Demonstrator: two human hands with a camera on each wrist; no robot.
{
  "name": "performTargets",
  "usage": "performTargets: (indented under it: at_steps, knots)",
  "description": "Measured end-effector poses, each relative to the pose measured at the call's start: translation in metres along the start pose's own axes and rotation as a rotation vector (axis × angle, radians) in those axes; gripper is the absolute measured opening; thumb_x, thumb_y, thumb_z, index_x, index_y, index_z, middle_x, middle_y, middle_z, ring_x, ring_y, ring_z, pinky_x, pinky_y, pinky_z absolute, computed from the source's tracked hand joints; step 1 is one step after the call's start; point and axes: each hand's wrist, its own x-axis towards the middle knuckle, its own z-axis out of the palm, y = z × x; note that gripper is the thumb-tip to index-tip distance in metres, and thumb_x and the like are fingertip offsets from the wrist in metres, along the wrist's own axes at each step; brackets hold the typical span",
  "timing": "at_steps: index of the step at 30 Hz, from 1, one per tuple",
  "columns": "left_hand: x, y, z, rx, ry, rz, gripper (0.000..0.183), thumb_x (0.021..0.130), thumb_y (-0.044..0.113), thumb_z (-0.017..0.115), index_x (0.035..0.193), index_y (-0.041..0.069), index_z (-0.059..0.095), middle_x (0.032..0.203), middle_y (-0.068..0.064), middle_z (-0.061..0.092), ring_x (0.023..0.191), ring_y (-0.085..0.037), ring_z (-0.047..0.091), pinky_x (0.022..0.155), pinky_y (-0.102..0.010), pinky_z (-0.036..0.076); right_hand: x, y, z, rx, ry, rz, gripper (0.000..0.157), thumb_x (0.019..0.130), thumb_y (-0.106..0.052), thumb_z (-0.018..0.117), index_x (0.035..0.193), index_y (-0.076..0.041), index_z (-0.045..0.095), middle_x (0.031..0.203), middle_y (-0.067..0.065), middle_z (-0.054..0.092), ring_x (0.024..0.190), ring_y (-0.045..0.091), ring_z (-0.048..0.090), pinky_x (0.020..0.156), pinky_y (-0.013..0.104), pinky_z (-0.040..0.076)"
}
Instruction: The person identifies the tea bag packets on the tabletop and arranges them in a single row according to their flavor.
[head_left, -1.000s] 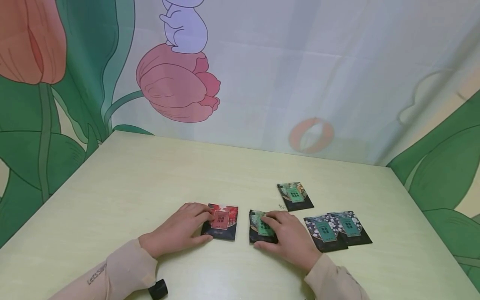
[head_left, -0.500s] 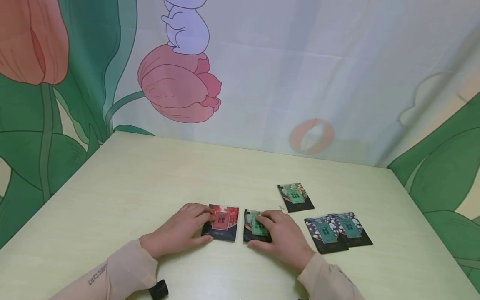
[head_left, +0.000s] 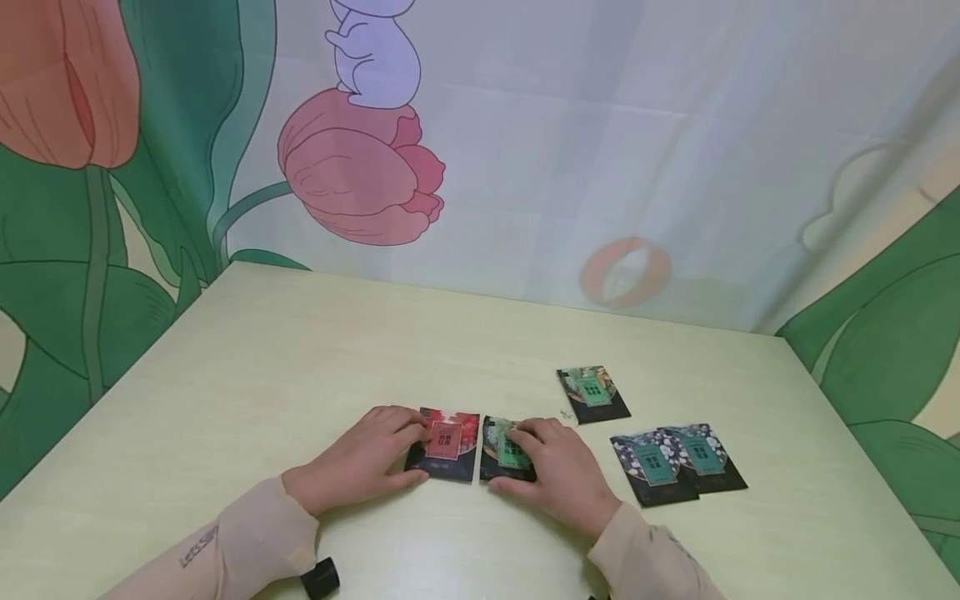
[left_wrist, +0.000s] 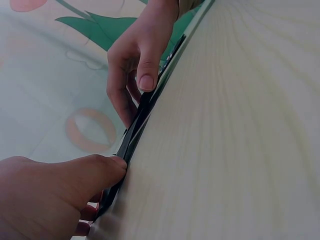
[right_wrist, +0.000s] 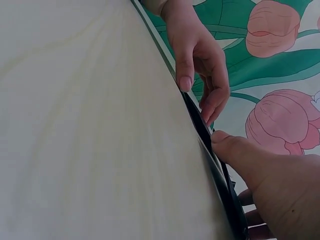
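A dark sachet with a red label [head_left: 452, 444] lies flat near the middle of the table. My left hand [head_left: 365, 458] holds it by its left side, fingers over the top and thumb at the near edge. Just to its right, a narrow gap away, lies a dark sachet with a green label [head_left: 495, 450]. My right hand [head_left: 562, 475] grips that one from the right, its fingers covering part of the label. In the left wrist view the left thumb [left_wrist: 107, 172] meets the near edge of a sachet seen side-on. The right wrist view shows the right thumb [right_wrist: 232, 147] likewise.
Behind the right hand lies another green-labelled sachet [head_left: 593, 394]. Two teal-labelled sachets [head_left: 654, 471] overlap at the right. A small black object [head_left: 321, 577] shows beside the left sleeve. A printed curtain [head_left: 510, 167] hangs behind the pale table [head_left: 300, 350].
My right hand has slid the green-labelled sachet left, narrowing the gap to the red-labelled one. My left hand stays on its sachet.
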Motion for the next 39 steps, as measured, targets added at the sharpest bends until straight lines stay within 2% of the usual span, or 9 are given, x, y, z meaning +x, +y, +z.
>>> performTargets:
  at_steps: [8,16,25,28,34,39]
  knots:
    - [-0.001,0.000,0.001,-0.017,0.024,0.017,0.043,0.085,0.041,0.070,0.116,0.014,0.064,0.123,-0.002,0.059,0.119,-0.022,0.052,0.109,-0.042,0.039,0.001,-0.005,0.001,-0.023,0.025,-0.016,0.075,0.075,-0.069,0.064,0.126,-0.013,0.063,0.122,0.007,0.062,0.111,0.024,0.058,0.098,0.041,0.048]
    - [-0.002,0.000,0.000,-0.013,0.005,0.002,0.046,0.085,0.044,0.069,0.119,0.014,0.064,0.125,-0.002,0.059,0.121,-0.022,0.051,0.110,-0.042,0.038,0.002,-0.009,0.001,-0.034,0.032,-0.020,0.075,0.074,-0.068,0.066,0.124,-0.012,0.064,0.120,0.006,0.062,0.109,0.022,0.057,0.097,0.040,0.050]
    - [-0.002,0.001,0.002,-0.016,0.014,-0.005,0.047,0.085,0.045,0.069,0.119,0.014,0.064,0.125,-0.001,0.059,0.120,-0.021,0.052,0.110,-0.041,0.038,0.003,-0.009,-0.006,-0.007,-0.042,-0.027,0.073,0.079,-0.066,0.063,0.131,-0.014,0.059,0.128,0.007,0.058,0.117,0.025,0.055,0.101,0.044,0.048]
    - [-0.002,0.001,0.002,-0.016,0.024,0.003,0.046,0.084,0.044,0.070,0.119,0.013,0.064,0.124,-0.002,0.059,0.120,-0.022,0.052,0.110,-0.041,0.038,0.003,-0.005,-0.014,0.000,-0.034,-0.053,0.068,0.080,-0.061,0.065,0.130,-0.015,0.059,0.130,0.008,0.058,0.120,0.027,0.055,0.102,0.046,0.047]
    - [-0.002,0.001,0.002,-0.008,0.020,0.000,0.047,0.084,0.044,0.070,0.119,0.013,0.064,0.124,-0.002,0.059,0.120,-0.022,0.052,0.109,-0.041,0.038,0.006,0.010,-0.030,-0.052,-0.010,-0.123,0.059,0.083,-0.053,0.066,0.129,-0.016,0.061,0.130,0.007,0.059,0.121,0.027,0.056,0.101,0.044,0.049]
    - [0.000,0.001,0.000,-0.004,0.013,0.003,0.047,0.084,0.045,0.069,0.119,0.014,0.064,0.124,-0.002,0.059,0.120,-0.022,0.052,0.109,-0.041,0.039,0.007,0.028,-0.043,-0.057,0.002,-0.125,0.059,0.084,-0.050,0.067,0.131,-0.015,0.060,0.132,0.009,0.058,0.121,0.029,0.056,0.101,0.047,0.048]
